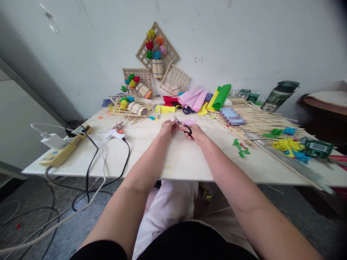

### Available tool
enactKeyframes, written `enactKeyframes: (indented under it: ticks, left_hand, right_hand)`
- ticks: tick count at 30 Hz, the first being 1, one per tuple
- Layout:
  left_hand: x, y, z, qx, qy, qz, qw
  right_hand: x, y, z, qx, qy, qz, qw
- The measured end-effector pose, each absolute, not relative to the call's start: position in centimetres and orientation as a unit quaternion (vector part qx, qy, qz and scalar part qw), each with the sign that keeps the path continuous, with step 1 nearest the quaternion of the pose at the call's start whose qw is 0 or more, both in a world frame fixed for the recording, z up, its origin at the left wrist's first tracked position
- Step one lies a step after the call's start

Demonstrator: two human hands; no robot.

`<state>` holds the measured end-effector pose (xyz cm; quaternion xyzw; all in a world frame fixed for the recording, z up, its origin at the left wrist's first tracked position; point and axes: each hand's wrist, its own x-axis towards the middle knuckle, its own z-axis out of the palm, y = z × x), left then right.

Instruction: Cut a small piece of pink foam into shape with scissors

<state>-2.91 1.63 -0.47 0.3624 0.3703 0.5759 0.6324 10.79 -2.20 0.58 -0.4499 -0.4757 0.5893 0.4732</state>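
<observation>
Black-handled scissors (pixel 187 130) are in my right hand (pixel 196 134), their blades pointing up and left toward my left hand (pixel 169 128). The fingers of my left hand are pinched together near the blade tips; whatever they hold is too small to make out. Pink paper (pixel 189 121) lies on the white table (pixel 187 168) just behind the scissors. Further back are yellow paper (pixel 165 108), folded pink sheets (pixel 193 99) and a green roll (pixel 221 97).
A white glue gun (pixel 114 134) and a yellow power strip (pixel 66 147) with cables are at the left. Thin wooden sticks (pixel 260 117), green scraps (pixel 240 148) and a dark bottle (pixel 280 95) are at the right. Lattice frames with paper flowers (pixel 157 55) stand against the wall.
</observation>
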Motion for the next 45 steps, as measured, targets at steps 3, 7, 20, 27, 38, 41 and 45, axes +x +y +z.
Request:
enactKeyframes:
  ticks: [3,7,20,27,38,41,45]
  left_hand:
    - [-2.9,1.6,-0.3,0.353,0.373,0.577,0.635]
    - [-3.0,1.3,0.2,0.340,0.378,0.584,0.633]
    - [-3.9,1.9,0.8,0.405,0.454,0.598,0.521]
    - [-6.7,3.4,0.5,0.482,0.582,0.551,0.354]
    - [-7.5,3.1,0.7,0.530,0.738,0.384,0.164]
    - [-7.1,2.6,1.0,0.528,0.716,0.428,0.156]
    - [-6.0,2.3,1.1,0.632,0.618,0.429,0.186]
  right_hand:
    - [10.8,-2.1,0.4,-0.449,-0.479,0.587,0.474]
    - [11.1,-2.1,0.6,-0.450,-0.481,0.584,0.475]
    - [12.1,-2.1,1.5,-0.456,-0.475,0.551,0.513]
    - [12.3,-1.6,1.5,-0.462,-0.444,0.542,0.545]
    - [12.5,-1.7,2.3,-0.496,-0.407,0.519,0.565]
    - [12.5,-1.7,2.5,-0.509,-0.394,0.505,0.575]
    - [12.8,-1.5,2.4,-0.502,-0.381,0.501,0.594]
